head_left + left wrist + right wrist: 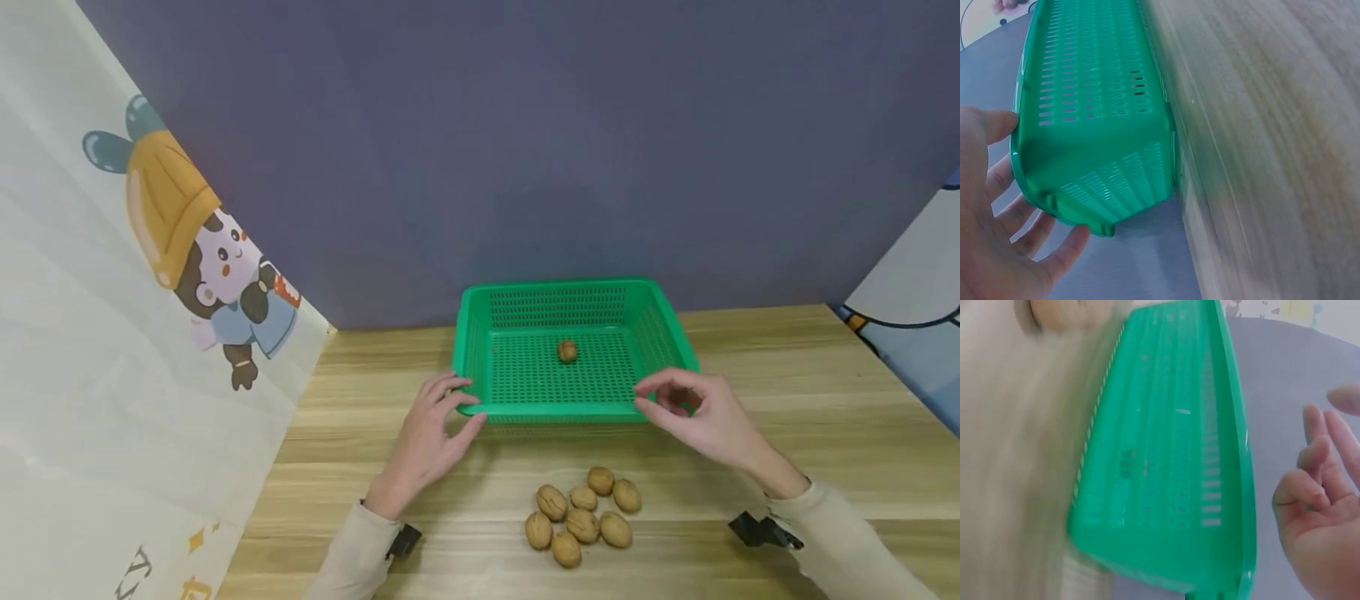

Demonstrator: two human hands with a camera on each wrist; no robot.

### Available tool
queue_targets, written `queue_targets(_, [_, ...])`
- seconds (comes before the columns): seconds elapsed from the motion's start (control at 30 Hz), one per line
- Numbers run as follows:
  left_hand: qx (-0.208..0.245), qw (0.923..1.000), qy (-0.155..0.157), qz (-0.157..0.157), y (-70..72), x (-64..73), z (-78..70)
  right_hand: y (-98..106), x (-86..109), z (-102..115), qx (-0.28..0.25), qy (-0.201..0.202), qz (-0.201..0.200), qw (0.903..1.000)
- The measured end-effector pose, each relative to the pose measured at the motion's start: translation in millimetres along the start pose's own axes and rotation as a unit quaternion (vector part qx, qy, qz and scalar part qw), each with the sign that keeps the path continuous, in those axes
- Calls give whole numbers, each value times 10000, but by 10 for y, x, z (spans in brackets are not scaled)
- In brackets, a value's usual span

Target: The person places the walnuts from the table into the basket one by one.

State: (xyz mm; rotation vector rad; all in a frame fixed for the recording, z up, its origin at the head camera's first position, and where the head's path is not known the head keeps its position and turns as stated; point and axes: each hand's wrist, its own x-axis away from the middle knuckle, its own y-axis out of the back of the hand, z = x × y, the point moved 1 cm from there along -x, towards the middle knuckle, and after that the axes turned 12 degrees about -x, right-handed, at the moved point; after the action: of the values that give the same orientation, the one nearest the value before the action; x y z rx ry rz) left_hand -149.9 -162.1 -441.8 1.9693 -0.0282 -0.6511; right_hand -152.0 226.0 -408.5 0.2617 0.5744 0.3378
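Note:
A green plastic basket (570,411) with slotted walls stands on the wooden table, and one walnut (567,351) lies on its floor. At the basket's front left corner is my left hand (431,433), its fingers spread. The left wrist view shows the thumb (1002,125) right at the rim, with the other fingers reaching round the corner. Over the front right corner hovers my right hand (708,417), fingers loosely bent and holding nothing. In the right wrist view this hand (1322,506) appears beside the rim with a gap between them.
Several walnuts (582,525) lie in a loose group on the table (465,542), in front of the basket and between the forearms. A dark grey wall (487,150) rises behind the basket. To the left stands a white panel (90,350) with a cartoon figure.

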Motion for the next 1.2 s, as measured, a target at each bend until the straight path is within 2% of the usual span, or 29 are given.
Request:
queue_targets(0.07, [-2, 10000, -2, -11, 3, -1, -2, -65, 95, 14, -212, 126, 108, 9996])
queue_targets(0.2, [-19, 10000, -31, -11, 3, -3, -7, -181, 283, -54, -373, 105, 687, 9969])
queue_targets(0.37, [20, 10000, -46, -52, -9, -4, 1, -249, 482, -233, -255, -593, 1226, 9904])
queue_targets(0.43, [15, 10000, -17, -55, -13, -3, 7, -257, 534, -295, -319, -920, 1380, 9856])
queue_targets(0.53, [-5, 10000, -22, -83, -20, 0, 16, -261, 579, -364, -495, -1203, 1601, 9785])
queue_targets(0.83, [1, 10000, -63, -66, -27, -9, 28, -279, 623, -465, -856, -1614, 1913, 9644])
queue_targets(1.2, [64, 9999, -98, -106, -26, -13, 36, -277, 628, -509, -537, -1657, 2142, 9611])
